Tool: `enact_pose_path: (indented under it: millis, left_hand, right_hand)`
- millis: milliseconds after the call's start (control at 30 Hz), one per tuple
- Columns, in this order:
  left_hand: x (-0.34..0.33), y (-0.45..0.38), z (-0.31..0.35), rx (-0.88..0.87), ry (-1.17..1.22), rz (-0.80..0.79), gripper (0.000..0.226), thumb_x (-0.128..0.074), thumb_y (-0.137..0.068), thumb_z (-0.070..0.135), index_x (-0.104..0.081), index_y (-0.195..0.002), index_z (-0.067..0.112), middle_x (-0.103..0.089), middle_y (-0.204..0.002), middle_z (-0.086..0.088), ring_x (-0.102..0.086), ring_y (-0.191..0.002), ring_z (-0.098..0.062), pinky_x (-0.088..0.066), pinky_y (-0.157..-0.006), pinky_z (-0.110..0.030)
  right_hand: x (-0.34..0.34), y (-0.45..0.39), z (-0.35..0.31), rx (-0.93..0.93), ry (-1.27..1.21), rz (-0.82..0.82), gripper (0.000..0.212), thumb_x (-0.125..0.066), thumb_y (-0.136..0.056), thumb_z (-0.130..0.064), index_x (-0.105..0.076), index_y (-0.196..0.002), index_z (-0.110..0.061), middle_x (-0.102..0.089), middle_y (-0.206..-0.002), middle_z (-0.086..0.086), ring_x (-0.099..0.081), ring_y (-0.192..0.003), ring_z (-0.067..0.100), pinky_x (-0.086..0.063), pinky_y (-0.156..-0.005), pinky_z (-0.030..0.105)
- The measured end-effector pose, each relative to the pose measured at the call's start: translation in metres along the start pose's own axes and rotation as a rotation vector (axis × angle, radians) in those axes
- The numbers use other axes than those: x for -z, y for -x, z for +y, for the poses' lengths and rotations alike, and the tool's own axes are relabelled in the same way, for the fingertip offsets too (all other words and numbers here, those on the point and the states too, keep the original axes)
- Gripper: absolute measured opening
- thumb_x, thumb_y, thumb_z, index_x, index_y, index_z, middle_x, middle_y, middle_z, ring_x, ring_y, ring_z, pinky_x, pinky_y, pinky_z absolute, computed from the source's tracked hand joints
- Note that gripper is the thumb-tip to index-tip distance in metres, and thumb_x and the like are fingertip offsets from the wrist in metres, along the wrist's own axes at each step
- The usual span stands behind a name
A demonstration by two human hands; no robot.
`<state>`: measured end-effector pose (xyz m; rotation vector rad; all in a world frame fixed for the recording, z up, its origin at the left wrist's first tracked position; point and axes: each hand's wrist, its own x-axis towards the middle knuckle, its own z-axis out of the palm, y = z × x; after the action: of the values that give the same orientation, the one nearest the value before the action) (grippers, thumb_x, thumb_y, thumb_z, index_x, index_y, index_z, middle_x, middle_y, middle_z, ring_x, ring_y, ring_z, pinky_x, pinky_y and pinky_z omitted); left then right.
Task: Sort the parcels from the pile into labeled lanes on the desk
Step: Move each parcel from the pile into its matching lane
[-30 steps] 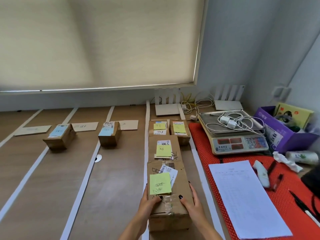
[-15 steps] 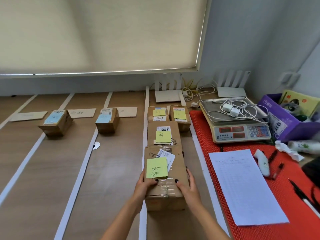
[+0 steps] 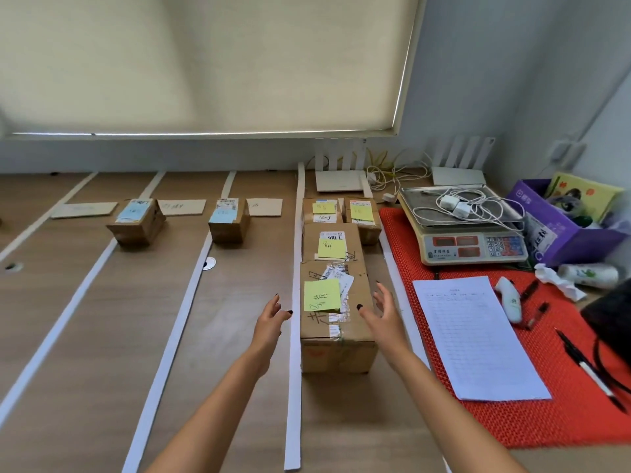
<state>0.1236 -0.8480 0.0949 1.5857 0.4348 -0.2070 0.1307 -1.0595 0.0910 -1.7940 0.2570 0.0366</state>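
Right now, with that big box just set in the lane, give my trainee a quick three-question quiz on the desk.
1. True or false: both hands are off the nearest parcel.
2. How many parcels carry yellow notes?
A two B four C six
3. What lies on the scale pan?

Key:
1. True; the left hand and right hand are open beside it.
2. B.
3. White chargers with cables.
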Motion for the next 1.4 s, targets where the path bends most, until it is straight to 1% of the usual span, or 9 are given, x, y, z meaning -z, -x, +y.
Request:
enact_pose_path:
  millis: [133, 267, 333, 433, 567, 700, 867, 1033, 1400]
  left_hand:
    - [0.043, 0.013, 0.016, -0.057, 0.0, 0.04, 0.052, -0.046, -0.095, 0.013, -0.031, -0.145, 0.022, -0.033, -0.15, -0.006, -0.038, -0.133, -0.026, -0.031, -0.109, -0.041]
    - [0.104, 0.026, 0.027, -0.105, 0.033, 0.066, 0.053, -0.047, -0.093, 0.007, -0.036, -0.143, 0.023, -0.037, -0.147, -0.003, -0.042, -0.13, -0.023, -0.032, -0.11, -0.04]
    - [0.14, 0.033, 0.03, -0.13, 0.041, 0.077, 0.053, -0.047, -0.092, 0.007, -0.037, -0.142, 0.023, -0.039, -0.146, -0.003, -0.042, -0.13, -0.023, -0.033, -0.109, -0.04]
    - [0.198, 0.046, 0.027, -0.169, 0.048, 0.081, 0.052, -0.048, -0.093, 0.008, -0.038, -0.141, 0.022, -0.04, -0.145, -0.005, -0.043, -0.129, -0.024, -0.034, -0.109, -0.041]
    - [0.29, 0.068, 0.022, -0.208, 0.024, 0.101, 0.051, -0.046, -0.094, 0.008, -0.037, -0.142, 0.022, -0.04, -0.145, -0.006, -0.044, -0.128, -0.025, -0.035, -0.109, -0.041]
    - [0.37, 0.087, 0.015, -0.215, 0.026, 0.159, 0.05, -0.043, -0.094, 0.006, -0.037, -0.142, 0.019, -0.042, -0.142, -0.007, -0.045, -0.127, -0.025, -0.035, -0.108, -0.04]
    - [0.457, 0.091, 0.015, -0.221, 0.07, 0.238, 0.049, -0.046, -0.093, 0.003, -0.041, -0.139, 0.017, -0.047, -0.138, -0.008, -0.048, -0.122, -0.022, -0.036, -0.108, -0.039]
    - [0.522, 0.08, 0.02, -0.215, 0.082, 0.304, 0.048, -0.045, -0.094, 0.005, -0.039, -0.14, 0.017, -0.046, -0.139, -0.007, -0.049, -0.116, -0.017, -0.039, -0.097, -0.029]
    - [0.645, 0.03, 0.049, -0.227, 0.022, 0.332, 0.05, -0.044, -0.094, 0.003, -0.038, -0.141, 0.019, -0.044, -0.141, -0.006, -0.043, -0.128, -0.02, -0.035, -0.108, -0.035]
  right_hand:
    - [-0.022, 0.011, -0.03, 0.091, 0.165, 0.03, 0.065, -0.06, -0.087, -0.014, -0.029, -0.142, -0.029, -0.044, -0.142, 0.0, -0.047, -0.11, 0.01, -0.038, -0.086, 0.024]
    - [-0.071, 0.033, -0.056, 0.18, 0.249, -0.023, 0.065, -0.061, -0.086, -0.007, -0.032, -0.14, -0.027, -0.052, -0.132, 0.003, -0.053, -0.091, 0.004, -0.043, -0.069, 0.009]
    - [-0.104, 0.05, -0.068, 0.216, 0.269, -0.057, 0.065, -0.06, -0.086, -0.01, -0.031, -0.142, -0.025, -0.047, -0.138, 0.004, -0.051, -0.107, 0.01, -0.041, -0.083, 0.013]
    - [-0.16, 0.081, -0.08, 0.262, 0.291, -0.106, 0.065, -0.059, -0.086, -0.013, -0.029, -0.142, -0.027, -0.038, -0.147, 0.003, -0.038, -0.133, 0.02, -0.038, -0.102, 0.033]
    - [-0.249, 0.126, -0.09, 0.243, 0.246, -0.152, 0.065, -0.057, -0.087, -0.011, -0.029, -0.143, -0.029, -0.035, -0.148, 0.005, -0.037, -0.134, 0.02, -0.039, -0.093, 0.029]
    - [-0.323, 0.154, -0.111, 0.271, 0.263, -0.222, 0.066, -0.059, -0.086, -0.011, -0.03, -0.143, -0.027, -0.039, -0.147, 0.006, -0.035, -0.136, 0.019, -0.039, -0.105, 0.037]
    - [-0.413, 0.171, -0.134, 0.285, 0.248, -0.338, 0.065, -0.059, -0.087, -0.009, -0.031, -0.143, -0.026, -0.038, -0.147, 0.008, -0.035, -0.136, 0.021, -0.037, -0.099, 0.029]
    - [-0.491, 0.159, -0.154, 0.286, 0.236, -0.429, 0.065, -0.058, -0.088, -0.009, -0.029, -0.143, -0.029, -0.036, -0.148, 0.01, -0.035, -0.136, 0.024, -0.042, -0.101, 0.036]
    - [-0.639, 0.147, -0.213, 0.258, 0.069, -0.483, 0.062, -0.055, -0.089, -0.006, -0.03, -0.142, -0.027, -0.036, -0.146, 0.009, -0.037, -0.133, 0.025, -0.041, -0.096, 0.031]
